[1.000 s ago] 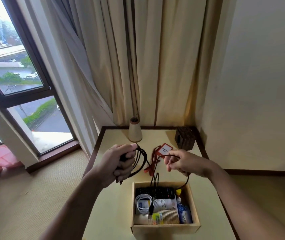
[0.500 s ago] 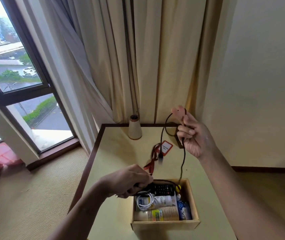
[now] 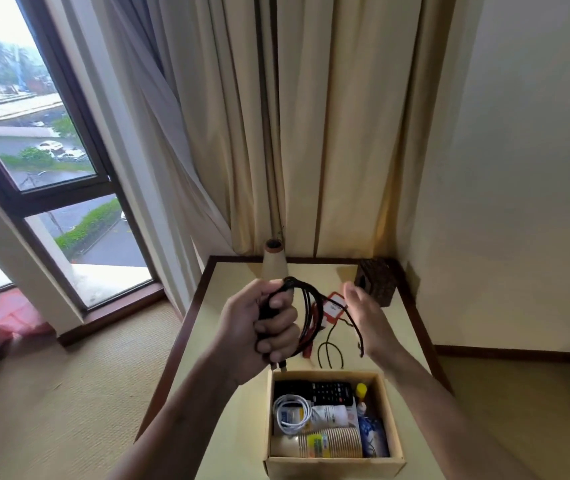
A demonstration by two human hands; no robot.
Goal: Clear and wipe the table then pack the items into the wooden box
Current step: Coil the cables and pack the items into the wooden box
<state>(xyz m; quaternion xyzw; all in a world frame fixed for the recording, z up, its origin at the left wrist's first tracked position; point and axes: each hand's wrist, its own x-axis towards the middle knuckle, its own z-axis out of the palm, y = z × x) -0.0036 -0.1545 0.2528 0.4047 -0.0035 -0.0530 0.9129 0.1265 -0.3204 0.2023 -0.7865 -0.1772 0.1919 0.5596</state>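
Note:
My left hand [image 3: 263, 329] grips a bundle of looped black cable [image 3: 306, 306] above the pale table [image 3: 228, 386]. My right hand [image 3: 366, 318] is raised beside it, blurred, with a strand of the same cable running across its palm; its fingers look fairly straight. The loose end of the cable hangs down toward the table. The wooden box [image 3: 335, 464] stands at the table's near edge. Inside lie a black remote [image 3: 314, 391], a white coiled cable [image 3: 290, 412], a stack of paper cups [image 3: 332, 445] and small bottles. A red-framed tag [image 3: 334, 308] with a red lanyard lies on the table behind the hands.
A beige cone-shaped holder [image 3: 274, 261] stands at the table's back edge. A dark woven box [image 3: 377, 280] sits in the back right corner by the wall. Curtains hang behind the table, and a window is to the left above carpeted floor.
My left hand rose from the box's rim with the coiled cable. My right hand dropped from high near the curtain to beside the left hand, bringing another length of cable.

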